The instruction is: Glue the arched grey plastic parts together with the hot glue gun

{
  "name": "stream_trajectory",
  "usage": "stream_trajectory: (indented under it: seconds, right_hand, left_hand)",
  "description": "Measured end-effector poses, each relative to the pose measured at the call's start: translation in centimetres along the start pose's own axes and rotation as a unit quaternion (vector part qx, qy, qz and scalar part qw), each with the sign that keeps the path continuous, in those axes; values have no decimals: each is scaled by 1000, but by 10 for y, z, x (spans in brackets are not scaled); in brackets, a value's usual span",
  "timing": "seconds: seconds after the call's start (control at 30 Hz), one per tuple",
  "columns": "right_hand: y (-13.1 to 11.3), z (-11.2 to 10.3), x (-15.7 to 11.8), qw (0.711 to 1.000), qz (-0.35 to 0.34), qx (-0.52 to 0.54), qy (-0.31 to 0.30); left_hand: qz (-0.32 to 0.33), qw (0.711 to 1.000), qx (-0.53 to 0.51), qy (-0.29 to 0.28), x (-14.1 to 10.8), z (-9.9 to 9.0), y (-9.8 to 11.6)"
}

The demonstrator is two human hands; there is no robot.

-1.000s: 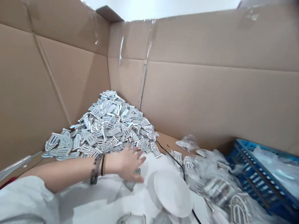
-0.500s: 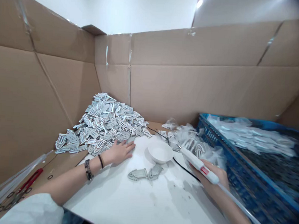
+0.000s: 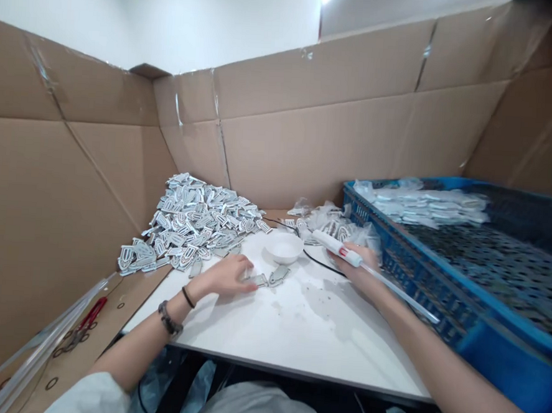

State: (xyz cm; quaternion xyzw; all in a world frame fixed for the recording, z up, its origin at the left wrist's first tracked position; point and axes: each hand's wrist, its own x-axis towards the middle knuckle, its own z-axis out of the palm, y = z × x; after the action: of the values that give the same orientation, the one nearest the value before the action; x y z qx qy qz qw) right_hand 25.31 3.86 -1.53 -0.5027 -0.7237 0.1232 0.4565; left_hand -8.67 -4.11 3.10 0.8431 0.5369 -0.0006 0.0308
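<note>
Near the middle of the white board (image 3: pixel 296 338), my left hand (image 3: pixel 227 275) curls its thumb and fingers round the left end of a flat grey piece (image 3: pixel 259 281), which it partly hides. A second grey piece (image 3: pixel 279 275) lies just to the right, below a small white bowl (image 3: pixel 283 248). My right hand (image 3: pixel 359 264) is closed round a white glue gun (image 3: pixel 336 246) with a red mark. A clear glue stick (image 3: pixel 401 293) juts from its back, and its tip points left towards the bowl.
A heap of flat grey-and-white pieces (image 3: pixel 200 220) rises at the back left. Bagged pieces (image 3: pixel 335 219) lie by a blue crate (image 3: pixel 408 264) holding more bags. A black cord (image 3: pixel 323 263) crosses the board. Red-handled pliers (image 3: pixel 92 314) and clear rods (image 3: pixel 57 330) lie left. Cardboard walls (image 3: pixel 309 127) stand around.
My left hand has moved from lying flat beside the heap to the left grey piece, its fingers now bent round it. The view has shifted; my right hand still holds the glue gun.
</note>
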Motion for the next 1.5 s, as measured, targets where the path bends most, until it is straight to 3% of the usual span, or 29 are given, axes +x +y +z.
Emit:
stream_trajectory:
  seconds: [0.17, 0.33, 0.47, 0.7, 0.83, 1.03, 1.23, 1.37, 1.43, 1.5]
  right_hand:
    - [-9, -3, 1, 1000, -17, 4, 4]
    - [-8, -3, 2, 999, -31, -1, -8]
    - [-1, 0, 2, 999, -28, -26, -15]
    - [2, 2, 1, 998, -25, -43, -32]
    - [2, 2, 0, 997, -27, -54, -38]
    - [4, 3, 0, 998, -21, -46, -45]
    - [3, 2, 0, 998, -23, -46, -46]
    - [1, 2, -1, 997, -18, -49, -49]
    - [0, 1, -2, 997, -16, -48, -51]
    - [1, 2, -2, 997, -15, -47, -54]
  left_hand:
    - [5, 999, 9, 50, -7, 8, 25]
    - [-43, 997, 0, 68, -10, 8, 14]
    - [-91, 989, -26, 113, -21, -4, -20]
    - [-231, 963, -13, 134, -51, -25, -110]
    - [-307, 940, 31, 142, -62, -32, -132]
    - [-458, 875, 122, 97, -93, -45, -143]
    - [-581, 809, 83, 41, -138, -47, -151]
    - [-582, 810, 61, 37, -147, -46, -152]
    - [-576, 813, 79, 45, -138, -46, -145]
    - [-544, 824, 130, 88, -121, -47, -128]
